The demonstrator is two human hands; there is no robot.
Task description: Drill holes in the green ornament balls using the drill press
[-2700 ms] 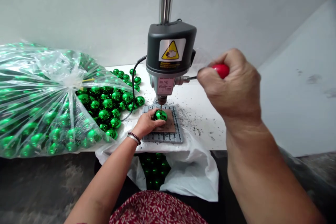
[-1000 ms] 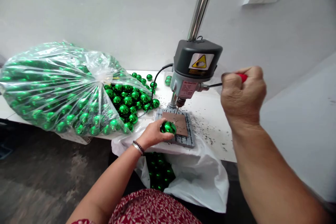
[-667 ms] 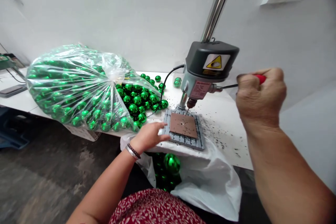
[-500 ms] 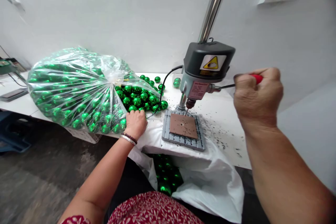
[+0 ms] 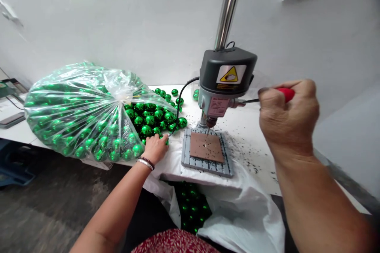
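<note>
My right hand (image 5: 287, 116) is wrapped round the red-knobbed feed lever (image 5: 286, 95) of a small bench drill press (image 5: 227, 73). Its thin bit points down above a brown square board (image 5: 204, 147) with a small hole, lying on the grooved grey base (image 5: 228, 170). At the front edge of a pile of shiny green baubles (image 5: 150, 120), my left hand (image 5: 156, 148) has its fingers curled down. A sliver of a green bauble (image 5: 167, 141) shows by its thumb; the hand hides the rest.
A big tied clear plastic bag (image 5: 80, 114) full of green baubles lies left on the white table (image 5: 252, 138). Dark shavings scatter right of the drill base. Below the table edge, a white bag (image 5: 246, 217) gapes with green baubles inside. A black cable (image 5: 181, 95) runs behind the drill.
The view has shifted slightly. My left hand stays by the bauble pile, its thumb now showing further out with green beside it. My right hand keeps hold of the lever.
</note>
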